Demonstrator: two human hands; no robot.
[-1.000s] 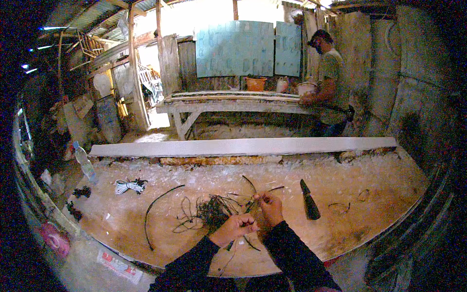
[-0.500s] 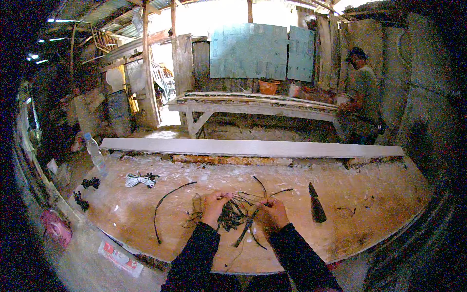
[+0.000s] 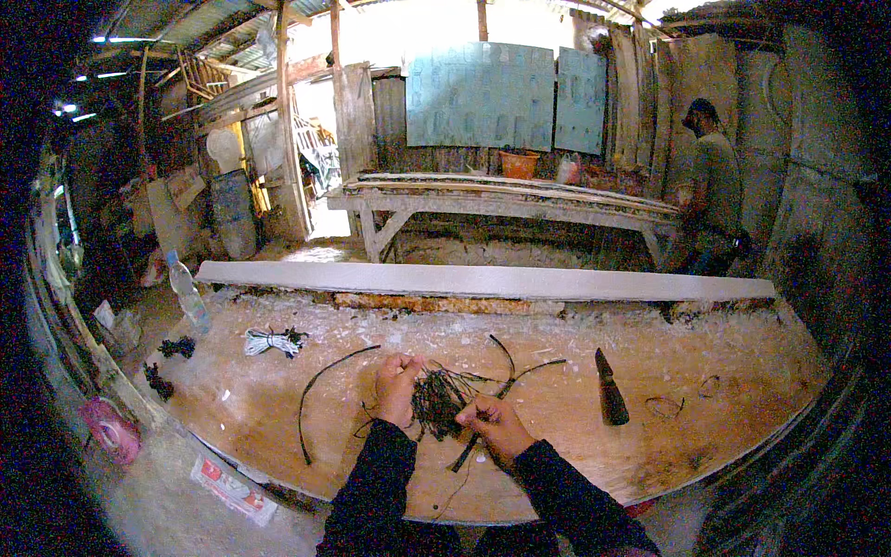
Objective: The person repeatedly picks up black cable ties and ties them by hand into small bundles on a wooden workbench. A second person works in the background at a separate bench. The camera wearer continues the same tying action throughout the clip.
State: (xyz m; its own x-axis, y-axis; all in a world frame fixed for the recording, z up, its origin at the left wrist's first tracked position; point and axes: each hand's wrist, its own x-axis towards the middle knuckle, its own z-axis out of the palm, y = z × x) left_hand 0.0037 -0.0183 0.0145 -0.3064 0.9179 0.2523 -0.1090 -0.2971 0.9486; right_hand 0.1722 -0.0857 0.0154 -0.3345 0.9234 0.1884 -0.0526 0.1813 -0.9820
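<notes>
A tangled bundle of thin dark cords (image 3: 436,401) lies on the wooden tabletop between my hands. My left hand (image 3: 397,392) is closed in a pinch on thin dark cord at the bundle's left side. At its lower right my right hand (image 3: 499,431) is also pinched closed; what its fingertips hold is too fine to make out. Thicker black cord pieces (image 3: 506,357) stick out beyond my right hand. One long curved black cord (image 3: 304,399) lies left of my left hand. A knife with a dark tapered handle (image 3: 612,390) rests to the right.
A white-and-black cord bundle (image 3: 275,343), small dark bundles (image 3: 176,347) and a plastic bottle (image 3: 188,292) are at the left. A long white board (image 3: 483,279) runs along the far edge. Beyond, a person (image 3: 716,186) stands at another bench (image 3: 520,209).
My right hand has moved down and left, nearer the bundle, from the thin strands that were stretched between both hands. The left hand stays nearly in place. The view has shifted slightly.
</notes>
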